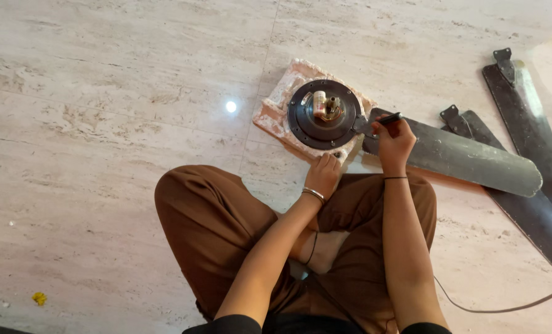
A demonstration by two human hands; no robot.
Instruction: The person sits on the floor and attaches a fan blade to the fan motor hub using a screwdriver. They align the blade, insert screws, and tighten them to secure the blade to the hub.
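A dark round ceiling-fan motor [323,115] with a brass hub lies on a pale pink, paint-stained block [275,111] on the floor. My left hand [323,174] rests with curled fingers on the block's near edge, just below the motor. My right hand [394,141] is closed around a small black-handled tool [389,118], its tip at the bracket where a dark fan blade [468,158] meets the motor. That blade stretches right across the floor.
Two more dark fan blades [523,117] with metal brackets lie on the marble floor at right. A thin black cable [505,306] curves at lower right. My crossed legs in brown trousers [214,229] fill the foreground. A small yellow scrap [39,298] lies far left.
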